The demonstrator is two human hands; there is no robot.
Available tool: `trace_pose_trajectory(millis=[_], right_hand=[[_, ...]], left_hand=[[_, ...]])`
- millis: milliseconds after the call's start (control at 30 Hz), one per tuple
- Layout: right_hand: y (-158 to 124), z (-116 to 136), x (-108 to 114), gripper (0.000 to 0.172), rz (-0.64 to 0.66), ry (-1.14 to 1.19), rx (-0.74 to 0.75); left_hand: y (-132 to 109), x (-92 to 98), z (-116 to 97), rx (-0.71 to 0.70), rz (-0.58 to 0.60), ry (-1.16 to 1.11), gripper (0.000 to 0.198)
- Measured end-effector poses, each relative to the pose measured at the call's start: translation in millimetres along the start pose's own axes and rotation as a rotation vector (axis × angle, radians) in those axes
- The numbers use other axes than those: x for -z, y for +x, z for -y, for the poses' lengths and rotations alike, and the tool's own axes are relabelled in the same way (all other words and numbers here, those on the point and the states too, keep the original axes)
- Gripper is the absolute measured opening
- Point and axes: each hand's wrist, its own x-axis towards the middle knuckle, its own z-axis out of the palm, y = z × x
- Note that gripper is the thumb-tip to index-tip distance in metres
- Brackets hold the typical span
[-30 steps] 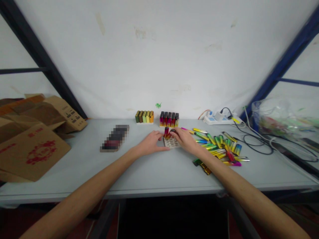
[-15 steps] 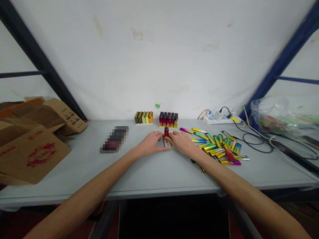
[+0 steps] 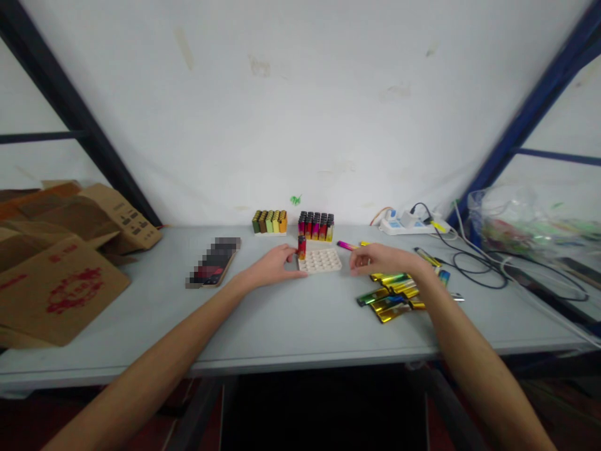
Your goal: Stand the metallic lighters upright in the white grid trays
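A white tray (image 3: 322, 260) with rows of round holes lies in the middle of the table. One red lighter (image 3: 301, 248) stands upright at its back left corner. My left hand (image 3: 272, 268) grips the tray's left end, thumb along the front edge and bent fingers beside the lighter. To the right of the tray, my right hand (image 3: 375, 258) hangs above a loose pile of shiny gold, green and blue lighters (image 3: 392, 294). Its fingers are curved and apart, with nothing visible between them. The hand and forearm hide part of the pile.
Against the wall stand a filled tray of yellow and green lighters (image 3: 270, 222) and another of red and purple lighters (image 3: 316, 225). A phone (image 3: 216, 263) lies at left, near cardboard boxes (image 3: 70, 275). A power strip (image 3: 408, 224) and loose cables (image 3: 483, 285) occupy the right.
My right hand has left the red lighter and moved right, over the pile. The tray now shows uncovered, with the lighter standing in it. My left hand has shifted slightly left.
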Motion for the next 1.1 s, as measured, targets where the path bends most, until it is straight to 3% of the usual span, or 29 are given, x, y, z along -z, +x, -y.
trace_pose_trajectory(millis=[100, 200, 300, 400, 733, 933, 1100], right_hand=[[-10, 1, 3, 0.044, 0.196, 0.096, 0.008], [-8, 6, -4, 0.045, 0.239, 0.033, -0.075], [0, 8, -13, 0.028, 0.171, -0.024, -0.078], [8, 6, -18, 0.021, -0.009, -0.096, 0.021], [33, 7, -32, 0.033, -0.463, 0.295, 0.139], [43, 17, -42, 0.042, -0.499, 0.405, 0.155], [49, 23, -55, 0.043, -0.497, 0.562, 0.049]], left_hand=[[-1, 2.5, 4, 0.014, 0.005, 0.015, 0.064], [-1, 2.6, 4, 0.01, 0.007, 0.027, 0.061], [-1, 1.9, 2, 0.013, 0.007, 0.031, 0.06], [-1, 1.6, 2, 0.021, 0.014, 0.037, 0.06], [0, -0.8, 4, 0.013, -0.004, 0.008, 0.06], [-1, -0.4, 4, 0.024, -0.013, 0.003, 0.063], [-1, -2.2, -2, 0.014, -0.025, 0.011, 0.06]])
